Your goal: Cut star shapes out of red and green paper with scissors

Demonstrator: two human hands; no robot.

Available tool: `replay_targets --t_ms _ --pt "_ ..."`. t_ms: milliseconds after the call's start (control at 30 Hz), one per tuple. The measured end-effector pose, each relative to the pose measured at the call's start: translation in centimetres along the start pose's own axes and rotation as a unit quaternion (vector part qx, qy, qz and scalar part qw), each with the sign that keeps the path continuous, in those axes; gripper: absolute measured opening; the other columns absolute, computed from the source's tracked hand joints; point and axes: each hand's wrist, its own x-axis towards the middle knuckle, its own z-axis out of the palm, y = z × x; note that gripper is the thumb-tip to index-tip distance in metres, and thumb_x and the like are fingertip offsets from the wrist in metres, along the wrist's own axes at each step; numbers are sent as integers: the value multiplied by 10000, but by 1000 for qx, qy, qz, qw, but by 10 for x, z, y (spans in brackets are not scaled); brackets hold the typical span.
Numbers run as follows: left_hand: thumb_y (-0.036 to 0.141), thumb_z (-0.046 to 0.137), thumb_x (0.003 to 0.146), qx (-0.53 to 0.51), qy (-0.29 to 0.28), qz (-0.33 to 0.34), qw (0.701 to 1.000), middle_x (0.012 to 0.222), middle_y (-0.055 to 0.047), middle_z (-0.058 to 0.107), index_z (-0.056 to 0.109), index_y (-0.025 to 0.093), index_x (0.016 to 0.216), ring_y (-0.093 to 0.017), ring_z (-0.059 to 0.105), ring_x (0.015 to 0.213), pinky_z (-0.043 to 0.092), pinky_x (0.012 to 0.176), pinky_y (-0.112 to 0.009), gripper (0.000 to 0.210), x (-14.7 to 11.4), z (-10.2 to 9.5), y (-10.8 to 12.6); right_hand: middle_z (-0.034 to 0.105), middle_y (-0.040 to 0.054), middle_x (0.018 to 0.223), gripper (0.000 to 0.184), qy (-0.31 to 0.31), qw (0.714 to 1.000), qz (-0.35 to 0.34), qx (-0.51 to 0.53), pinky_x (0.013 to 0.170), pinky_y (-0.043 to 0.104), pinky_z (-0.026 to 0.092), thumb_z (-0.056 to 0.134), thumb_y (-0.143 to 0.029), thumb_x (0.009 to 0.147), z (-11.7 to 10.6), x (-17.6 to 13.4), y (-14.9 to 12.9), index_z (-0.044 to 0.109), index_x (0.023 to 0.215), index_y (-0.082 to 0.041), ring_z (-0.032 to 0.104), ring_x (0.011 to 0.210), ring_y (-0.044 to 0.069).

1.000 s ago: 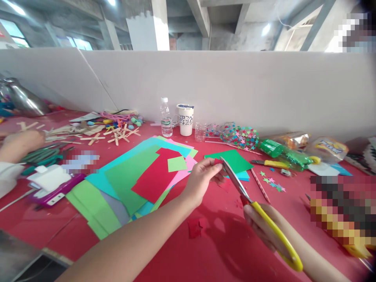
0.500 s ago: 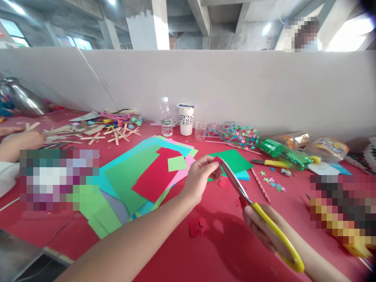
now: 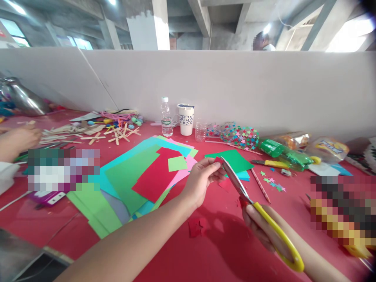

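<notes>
Between the thumb and fingers of my left hand [image 3: 201, 178] is pinched a small piece of red paper [image 3: 218, 159], mostly hidden by the fingers. My right hand [image 3: 260, 225] grips a pair of scissors [image 3: 235, 178] with yellow handles. The blades point up and left, their tips right at the red piece; whether they cut into it I cannot make out. Below my hands, a red paper scrap with a star-shaped cutout [image 3: 197, 227] lies on the table. Left of my left hand are sheets of coloured paper, with a red sheet [image 3: 157, 176] and a small light green square [image 3: 177, 163] on top.
A water bottle [image 3: 166, 119] and a white cup [image 3: 186, 120] stand at the back. A green sheet [image 3: 236, 159], a utility knife [image 3: 272, 163], star cutouts [image 3: 273, 182] and a green plastic bottle [image 3: 293, 156] lie right. Another person's hand [image 3: 22, 139] is near craft sticks [image 3: 119, 134].
My left hand and the scissors have barely shifted. The other person's hand at the left has moved slightly left, and the person behind the partition has moved left.
</notes>
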Motion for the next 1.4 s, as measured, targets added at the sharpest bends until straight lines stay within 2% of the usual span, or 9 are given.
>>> replay_targets --t_ms 400,733,1400 --pt "228 648 773 -5 1 -5 1000 683 -31 663 670 137 771 -113 611 624 483 616 -236 94 1 0 -2 280 -121 394 610 5 1000 -10 -21 356 175 200 408 -802 726 0 -4 -8 467 675 -197 242 319 38" --pt "223 645 775 -5 -5 -8 1000 680 -31 668 671 136 764 -111 611 611 478 613 -234 91 0 0 -2 278 -123 392 566 4 1000 -15 -23 350 177 184 393 -757 778 1 -5 -8 442 660 -206 223 310 35" --pt "220 648 751 -16 4 -18 1000 664 -35 680 646 132 733 -109 612 577 466 592 -226 90 1 -2 0 278 -122 399 550 20 999 -2 -50 365 182 157 402 -739 776 5 -8 -19 406 615 -213 214 320 32"
